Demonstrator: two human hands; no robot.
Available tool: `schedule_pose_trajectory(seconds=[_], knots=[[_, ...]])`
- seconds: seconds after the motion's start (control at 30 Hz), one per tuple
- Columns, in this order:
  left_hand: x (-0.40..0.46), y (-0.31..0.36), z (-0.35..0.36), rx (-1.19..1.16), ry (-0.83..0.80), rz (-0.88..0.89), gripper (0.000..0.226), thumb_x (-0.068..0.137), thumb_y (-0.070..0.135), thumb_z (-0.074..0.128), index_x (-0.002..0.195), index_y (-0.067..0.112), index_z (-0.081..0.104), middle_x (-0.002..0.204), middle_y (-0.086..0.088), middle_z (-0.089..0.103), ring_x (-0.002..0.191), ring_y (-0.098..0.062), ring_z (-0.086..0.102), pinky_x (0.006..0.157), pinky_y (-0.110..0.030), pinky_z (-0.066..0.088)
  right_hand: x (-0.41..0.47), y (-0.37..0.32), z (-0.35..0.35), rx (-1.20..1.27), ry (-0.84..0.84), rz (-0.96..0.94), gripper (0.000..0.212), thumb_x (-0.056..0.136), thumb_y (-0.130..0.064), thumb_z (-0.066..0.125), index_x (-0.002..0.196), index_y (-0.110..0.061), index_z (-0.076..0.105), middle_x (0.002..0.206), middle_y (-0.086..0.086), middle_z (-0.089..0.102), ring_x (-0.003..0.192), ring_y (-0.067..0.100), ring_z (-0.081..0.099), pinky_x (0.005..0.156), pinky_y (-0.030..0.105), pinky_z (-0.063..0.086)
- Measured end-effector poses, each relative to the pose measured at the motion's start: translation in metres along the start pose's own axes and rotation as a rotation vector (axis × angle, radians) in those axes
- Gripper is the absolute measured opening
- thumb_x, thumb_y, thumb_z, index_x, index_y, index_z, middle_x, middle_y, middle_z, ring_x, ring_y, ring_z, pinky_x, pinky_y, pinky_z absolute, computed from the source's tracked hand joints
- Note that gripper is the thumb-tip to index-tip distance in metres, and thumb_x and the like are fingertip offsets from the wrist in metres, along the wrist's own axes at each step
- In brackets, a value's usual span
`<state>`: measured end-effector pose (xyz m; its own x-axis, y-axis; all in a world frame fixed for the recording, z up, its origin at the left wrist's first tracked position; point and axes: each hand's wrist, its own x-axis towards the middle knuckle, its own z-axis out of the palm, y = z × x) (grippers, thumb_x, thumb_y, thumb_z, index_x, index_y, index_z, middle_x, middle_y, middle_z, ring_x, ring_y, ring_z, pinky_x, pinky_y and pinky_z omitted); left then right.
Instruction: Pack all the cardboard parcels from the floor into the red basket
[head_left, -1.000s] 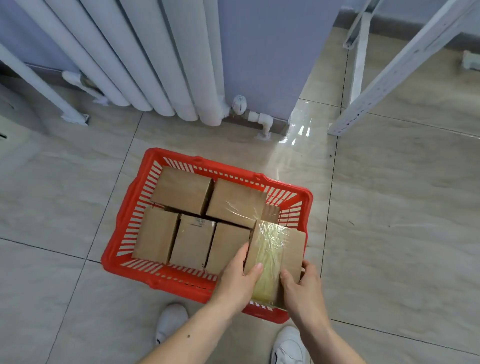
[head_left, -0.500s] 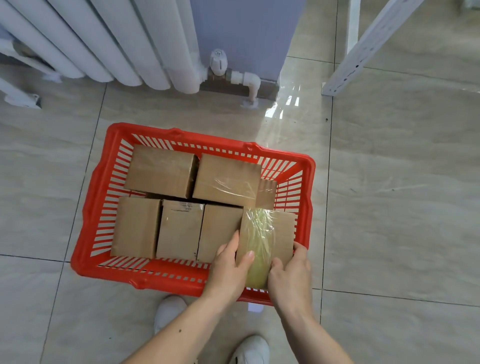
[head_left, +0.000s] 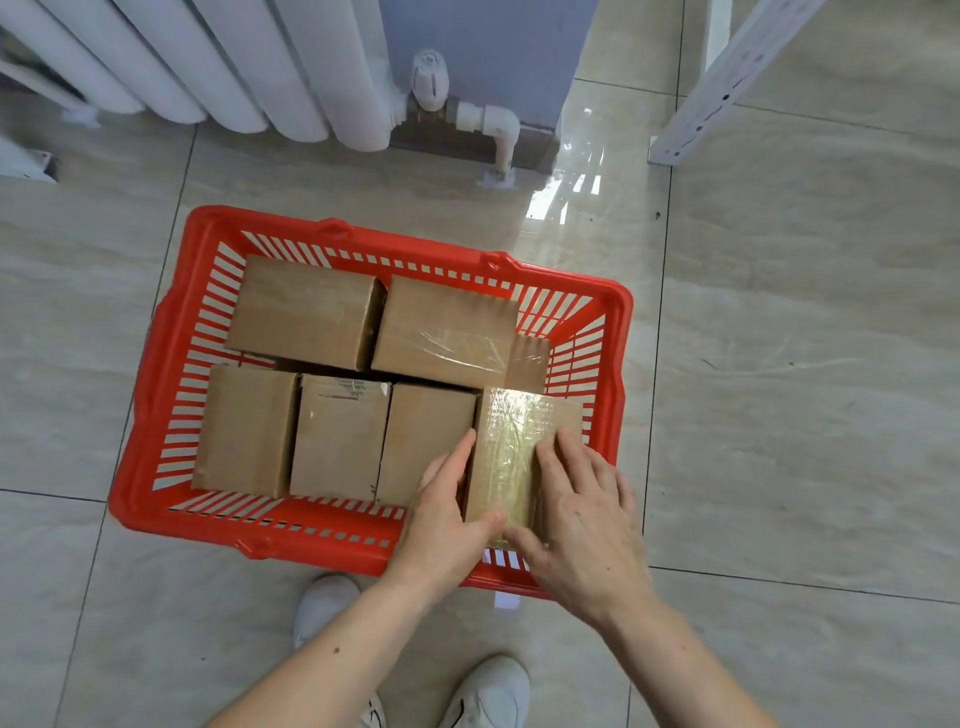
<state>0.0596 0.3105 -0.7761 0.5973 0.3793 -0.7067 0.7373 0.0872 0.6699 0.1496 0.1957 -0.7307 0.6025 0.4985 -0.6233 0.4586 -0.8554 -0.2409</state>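
Observation:
The red basket (head_left: 156, 395) stands on the tiled floor and holds several brown cardboard parcels in two rows. A taped parcel (head_left: 511, 441) sits in the basket's near right corner, level with the others. My left hand (head_left: 441, 525) grips its left side and near edge, thumb on its near end. My right hand (head_left: 582, 514) lies flat on its top right part, fingers spread. A small taped parcel (head_left: 527, 364) stands wedged at the far right, partly hidden.
A white radiator (head_left: 234, 67) and its valve pipe (head_left: 488, 119) run along the wall behind the basket. A white metal frame leg (head_left: 696, 119) stands at the far right. My two white shoes (head_left: 488, 691) are right below the basket.
The taped parcel has gone down from above the basket's corner into the row. My right hand has shifted from its near end onto its top.

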Motion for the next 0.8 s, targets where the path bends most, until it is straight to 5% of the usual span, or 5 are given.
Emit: schedule_pose_trajectory(seconds=[0.2,0.33,0.53,0.63,0.8], knots=[[0.009,-0.011,-0.003,0.108,-0.074,0.122,0.098,0.073,0.011,0.08,0.151,0.034,0.027,0.142,0.013,0.039,0.134,-0.007,0.043,0.105,-0.025,0.044,0.008,0.007,0.014,-0.134,0.022,-0.031,0.095,0.07,-0.064,0.071,0.148,-0.022,0.037,0.158,0.004,0.034,0.143,0.028,0.036,0.117,0.04,0.026],[0.011,-0.006,0.001,0.537,0.039,0.253,0.108,0.072,0.029,0.081,0.15,0.048,0.008,0.142,0.005,0.035,0.132,-0.016,0.038,0.107,-0.035,0.041,0.014,0.009,0.033,-0.192,0.109,0.006,0.1,0.043,-0.056,0.091,0.131,-0.022,0.057,0.133,0.005,0.063,0.117,0.026,0.063,0.105,0.038,0.029],[0.017,-0.009,-0.002,1.087,0.09,0.19,0.108,0.078,0.063,0.061,0.146,0.047,-0.022,0.158,-0.002,-0.031,0.147,-0.031,-0.026,0.117,-0.056,-0.007,0.021,0.003,0.046,-0.256,0.148,-0.002,0.094,0.044,-0.04,0.094,0.129,-0.02,0.06,0.128,0.009,0.064,0.112,0.029,0.065,0.105,0.045,0.023],[0.021,-0.013,-0.003,1.134,0.03,0.145,0.109,0.081,0.063,0.057,0.141,0.043,-0.031,0.151,0.004,-0.045,0.141,-0.026,-0.038,0.118,-0.06,-0.004,0.026,0.001,0.053,-0.257,0.162,-0.006,0.084,0.055,-0.034,0.091,0.13,-0.021,0.056,0.132,0.008,0.061,0.116,0.028,0.062,0.11,0.046,0.028],[0.024,-0.008,0.0,1.183,0.049,0.123,0.109,0.081,0.062,0.06,0.146,0.04,-0.024,0.155,0.003,-0.039,0.144,-0.028,-0.033,0.119,-0.06,0.004,0.027,-0.002,0.058,-0.247,0.146,0.021,0.082,0.056,-0.032,0.091,0.13,-0.022,0.057,0.132,0.007,0.061,0.116,0.028,0.062,0.106,0.049,0.041]])
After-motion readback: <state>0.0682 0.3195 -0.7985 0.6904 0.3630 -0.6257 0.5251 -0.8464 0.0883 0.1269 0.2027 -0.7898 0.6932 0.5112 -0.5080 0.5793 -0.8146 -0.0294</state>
